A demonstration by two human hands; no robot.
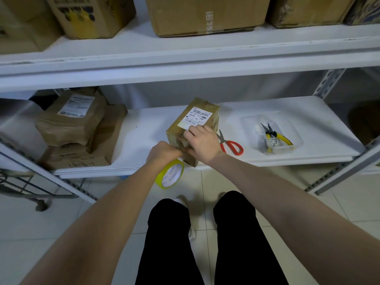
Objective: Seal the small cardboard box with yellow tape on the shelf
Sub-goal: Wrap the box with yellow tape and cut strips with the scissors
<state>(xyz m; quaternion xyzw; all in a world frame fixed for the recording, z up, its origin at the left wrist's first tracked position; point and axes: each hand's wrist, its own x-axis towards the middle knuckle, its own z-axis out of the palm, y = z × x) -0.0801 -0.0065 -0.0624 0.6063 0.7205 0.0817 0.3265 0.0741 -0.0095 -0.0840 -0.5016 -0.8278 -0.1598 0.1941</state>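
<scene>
A small cardboard box [196, 117] with a white shipping label on top sits at the front edge of the white lower shelf [267, 157]. My right hand [202, 140] presses flat on the box's near top edge, fingers straight across the label. My left hand [164, 153] grips a roll of yellow tape [170, 175] just left of the box's near corner; the roll hangs below the hand, past the shelf edge. The hands hide the box's front face, and I cannot make out a tape strip there.
Red-handled scissors [231, 146] lie just right of the box. A clear plastic tray [273, 136] holds yellow-handled pliers [275, 135]. Stacked brown parcels [76, 128] fill the shelf's left end. Large cartons [205, 15] stand on the upper shelf. A cart [30, 194] stands on the floor at left.
</scene>
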